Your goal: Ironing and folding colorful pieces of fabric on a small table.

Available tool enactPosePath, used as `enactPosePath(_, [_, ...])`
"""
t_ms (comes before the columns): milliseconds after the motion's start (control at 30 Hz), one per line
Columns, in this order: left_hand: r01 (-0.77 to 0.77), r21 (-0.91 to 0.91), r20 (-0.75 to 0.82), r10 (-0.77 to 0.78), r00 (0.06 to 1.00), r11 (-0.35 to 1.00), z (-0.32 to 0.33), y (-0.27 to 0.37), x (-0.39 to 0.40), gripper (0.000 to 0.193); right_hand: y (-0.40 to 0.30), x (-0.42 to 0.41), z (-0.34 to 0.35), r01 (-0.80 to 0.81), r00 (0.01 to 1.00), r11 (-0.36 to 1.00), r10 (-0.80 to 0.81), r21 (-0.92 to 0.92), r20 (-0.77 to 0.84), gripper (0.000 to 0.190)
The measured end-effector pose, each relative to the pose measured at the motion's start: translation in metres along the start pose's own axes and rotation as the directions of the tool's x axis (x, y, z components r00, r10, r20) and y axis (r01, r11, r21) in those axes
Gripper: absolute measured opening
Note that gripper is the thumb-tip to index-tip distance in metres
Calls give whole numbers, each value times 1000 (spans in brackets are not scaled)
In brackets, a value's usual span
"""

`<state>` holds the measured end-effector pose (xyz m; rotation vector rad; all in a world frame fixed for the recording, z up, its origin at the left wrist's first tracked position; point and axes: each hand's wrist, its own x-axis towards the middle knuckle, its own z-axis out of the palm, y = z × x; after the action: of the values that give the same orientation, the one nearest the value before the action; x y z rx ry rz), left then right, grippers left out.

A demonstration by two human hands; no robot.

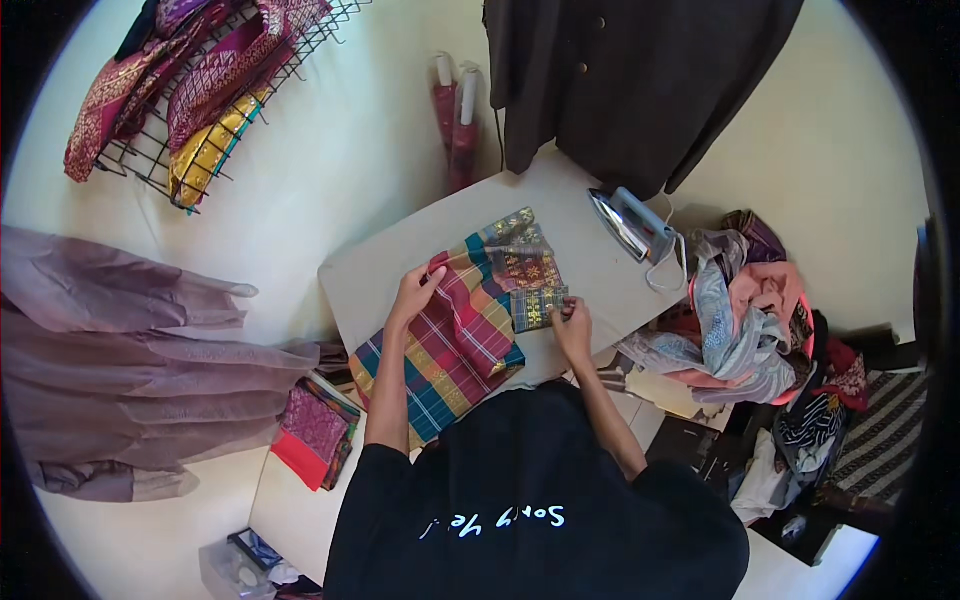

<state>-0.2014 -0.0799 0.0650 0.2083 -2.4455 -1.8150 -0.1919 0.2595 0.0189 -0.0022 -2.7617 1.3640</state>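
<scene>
A plaid cloth [465, 337] in maroon, teal and ochre with gold motifs lies rumpled across a pale ironing board [382, 277]. My left hand [415, 298] pinches the maroon part of it near the board's left side. Between the thumb and fingers of my right hand [574, 328] is the edge of a patterned grey-blue band [538, 307] of the same cloth. Part of the cloth hangs over the near edge towards my body. An electric iron [637, 225] rests at the board's far right, its metal soleplate showing and its white cord looped beside it.
A dark buttoned garment [622, 82] hangs over the board's far end. To the right, a pink-rimmed basket [808, 330] overflows with clothes. A wire rack [225, 142] with folded textiles is on the wall; mauve garments [150, 382] hang at left. Folded cloths [315, 435] lie below.
</scene>
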Motion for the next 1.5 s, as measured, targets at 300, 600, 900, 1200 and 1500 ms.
enactPosePath(300, [29,-74,22,-27,999,997,-1,-7,8,38,-12,69,-10,-119,939,945,207,-306,273,66])
enactPosePath(600, [-83,20,-44,83,996,996,49,26,49,41,21,159,-100,33,999,997,-32,-71,13,32])
enactPosePath(900, [-146,406,104,113,988,902,95,-13,16,65,50,99,-83,-135,851,991,116,-1,-512,57])
enactPosePath(1200, [-135,727,84,109,991,673,128,13,-12,63,99,138,-53,-322,801,668,570,671,-183,55])
enactPosePath(1500, [48,-381,7,-49,999,923,151,52,-17,57,-11,91,-55,500,866,823,-463,269,-190,40])
